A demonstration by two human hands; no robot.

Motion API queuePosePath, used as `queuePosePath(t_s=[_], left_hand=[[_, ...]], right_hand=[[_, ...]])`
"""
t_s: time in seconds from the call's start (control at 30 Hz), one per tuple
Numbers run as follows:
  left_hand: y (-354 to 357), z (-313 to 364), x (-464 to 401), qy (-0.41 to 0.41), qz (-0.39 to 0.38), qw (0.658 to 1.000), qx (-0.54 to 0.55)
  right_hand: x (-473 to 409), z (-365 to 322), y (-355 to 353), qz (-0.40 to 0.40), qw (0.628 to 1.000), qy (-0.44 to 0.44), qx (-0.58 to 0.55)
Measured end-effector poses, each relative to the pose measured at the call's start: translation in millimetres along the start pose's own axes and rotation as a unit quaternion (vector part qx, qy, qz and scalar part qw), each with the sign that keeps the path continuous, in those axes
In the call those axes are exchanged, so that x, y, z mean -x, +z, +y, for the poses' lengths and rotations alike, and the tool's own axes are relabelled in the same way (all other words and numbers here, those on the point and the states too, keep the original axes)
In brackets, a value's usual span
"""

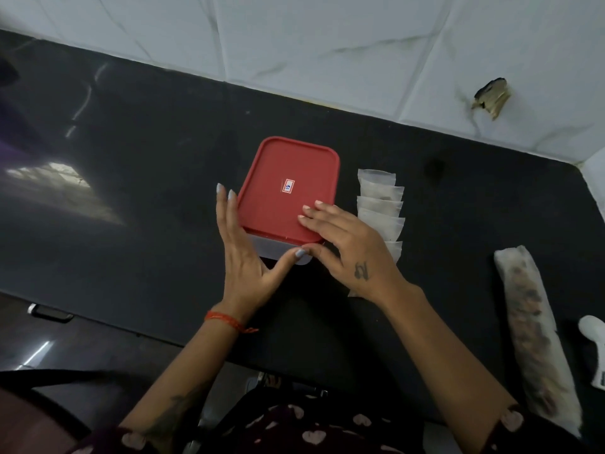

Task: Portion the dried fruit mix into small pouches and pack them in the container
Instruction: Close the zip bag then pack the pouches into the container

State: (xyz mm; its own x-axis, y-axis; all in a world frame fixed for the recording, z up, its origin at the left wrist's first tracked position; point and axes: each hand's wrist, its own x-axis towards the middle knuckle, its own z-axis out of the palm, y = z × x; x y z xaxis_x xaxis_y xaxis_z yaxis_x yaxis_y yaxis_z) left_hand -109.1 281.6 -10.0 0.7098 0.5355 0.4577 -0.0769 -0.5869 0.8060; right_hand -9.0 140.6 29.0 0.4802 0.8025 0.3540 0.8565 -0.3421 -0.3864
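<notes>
Two hands were seen at the middle of the frame, both laid against a container (278, 253) with a red lid (288, 188) on a black counter (147, 191). The left hand (244, 257) was set along the lid's left edge with fingers straight, its thumb touching the pale near wall; nothing was clasped by it. The right hand (340, 240) was rested flat on the lid's lower right corner, fingers relaxed and extended, thumb at the near rim, and nothing was grasped there either.

Just right of the container, a row of small filled pouches (381, 204) was laid overlapping, partly hidden by the right hand. At the lower right of the frame, a long clear bag of dried fruit mix (530, 322) was laid well apart from the container.

The container was judged stiff, light and smooth plastic, likely to slide on the glossy counter, so it would best be steadied at a side wall while the lid was lifted at a corner lip. The pouches were judged soft, light and thin-walled; they would best be pinched at the flat sealed edge, gently
</notes>
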Motion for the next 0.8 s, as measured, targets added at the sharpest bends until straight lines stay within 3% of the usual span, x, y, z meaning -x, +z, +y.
queuePosePath(t_s=[0.17, 0.47, 0.8], left_hand=[[3, -11, 11, -0.041, -0.043, 0.997, 0.039], [19, -8, 10, -0.082, 0.014, 0.996, 0.026], [18, -10, 10, -0.105, 0.013, 0.994, 0.024]], right_hand=[[-3, 3, -2, -0.004, 1.000, -0.008, 0.006], [-5, 6, 1, 0.056, 0.989, -0.086, 0.103], [-5, 14, 6, 0.114, 0.955, -0.175, 0.209]])
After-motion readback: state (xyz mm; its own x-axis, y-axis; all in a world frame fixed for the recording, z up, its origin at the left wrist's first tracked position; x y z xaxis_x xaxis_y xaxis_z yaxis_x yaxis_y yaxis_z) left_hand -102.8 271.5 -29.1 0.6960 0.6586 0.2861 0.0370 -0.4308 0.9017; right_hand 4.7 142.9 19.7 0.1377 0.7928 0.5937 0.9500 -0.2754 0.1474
